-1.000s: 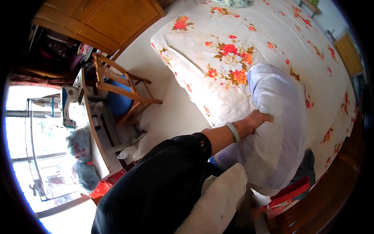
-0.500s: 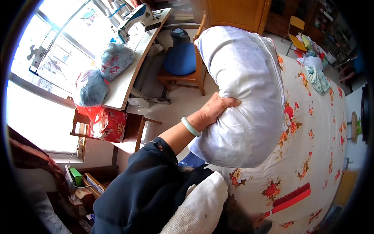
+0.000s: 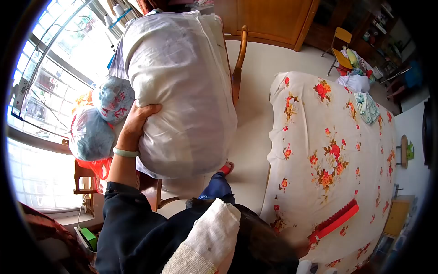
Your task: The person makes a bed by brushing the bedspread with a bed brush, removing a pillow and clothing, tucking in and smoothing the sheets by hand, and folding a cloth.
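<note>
My left hand [image 3: 138,119] grips the near left side of a large, stuffed white pillow [image 3: 187,91], thumb on top and the other fingers hidden. The pillow is raised in front of me, covering most of the sewing table. A pale bangle [image 3: 125,152] circles my left wrist. Low on the right, my right hand [image 3: 299,248] is dim and blurred around the handle of a red bed brush [image 3: 336,219]. The brush is over the flowered bed sheet [image 3: 301,173], its bristles facing up and left; whether it touches the sheet I cannot tell.
Bagged bundles [image 3: 93,132] sit by the window on the left. A wooden chair [image 3: 239,64] shows behind the pillow. A crumpled green cloth [image 3: 366,107] lies at the bed's far edge, near a yellow chair [image 3: 342,50]. White cloth [image 3: 212,237] hangs before my chest.
My left hand has carried the pillow leftward, from beside the bed to over the sewing table, uncovering more of the sheet. The brush stays in my right hand, shifted slightly left and up in view.
</note>
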`<state>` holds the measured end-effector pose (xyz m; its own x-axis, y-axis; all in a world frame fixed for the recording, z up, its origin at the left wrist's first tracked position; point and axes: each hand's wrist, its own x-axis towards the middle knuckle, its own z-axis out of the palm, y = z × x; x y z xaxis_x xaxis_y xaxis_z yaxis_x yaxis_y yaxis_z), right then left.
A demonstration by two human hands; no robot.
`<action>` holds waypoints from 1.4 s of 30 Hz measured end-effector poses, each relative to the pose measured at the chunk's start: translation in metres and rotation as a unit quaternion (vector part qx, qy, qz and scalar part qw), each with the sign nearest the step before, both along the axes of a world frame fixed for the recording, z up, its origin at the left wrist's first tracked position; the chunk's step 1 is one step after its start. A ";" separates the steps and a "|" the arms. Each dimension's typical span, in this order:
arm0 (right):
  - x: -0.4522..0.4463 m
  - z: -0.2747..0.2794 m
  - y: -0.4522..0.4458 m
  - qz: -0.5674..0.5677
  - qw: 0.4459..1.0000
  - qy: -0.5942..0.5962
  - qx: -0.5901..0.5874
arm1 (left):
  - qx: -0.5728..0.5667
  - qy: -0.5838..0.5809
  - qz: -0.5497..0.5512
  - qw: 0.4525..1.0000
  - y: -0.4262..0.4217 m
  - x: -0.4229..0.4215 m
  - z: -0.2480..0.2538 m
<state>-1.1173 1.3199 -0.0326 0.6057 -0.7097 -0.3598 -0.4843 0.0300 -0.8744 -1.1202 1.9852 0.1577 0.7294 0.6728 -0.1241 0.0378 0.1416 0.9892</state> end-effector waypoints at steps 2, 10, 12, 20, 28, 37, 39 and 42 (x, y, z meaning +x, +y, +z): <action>0.006 -0.004 0.020 -0.003 1.000 0.022 -0.001 | 0.035 0.061 -0.020 0.997 0.046 0.021 -0.026; 0.013 0.020 0.086 -0.008 0.990 0.080 -0.115 | 0.090 0.209 -0.099 0.969 0.170 0.145 -0.138; 0.003 0.003 0.059 -0.005 0.987 0.091 -0.136 | 0.071 0.198 -0.109 0.972 0.187 0.167 -0.156; -0.013 0.006 0.047 -0.011 0.984 0.102 -0.146 | 0.272 0.461 -0.049 0.843 0.244 0.189 -0.269; -0.015 0.030 0.124 -0.020 0.986 0.093 -0.140 | 0.209 0.446 -0.314 0.812 0.150 0.186 -0.352; -0.066 0.032 0.142 -0.097 0.990 0.091 -0.041 | 0.200 0.345 -0.302 0.866 0.095 0.149 -0.434; -0.081 0.020 0.138 -0.120 0.989 0.084 -0.016 | 0.053 0.435 -0.325 0.838 0.047 0.141 -0.394; -0.087 0.014 0.136 -0.079 0.989 0.114 -0.048 | -0.066 0.502 -0.414 0.757 0.001 0.107 -0.394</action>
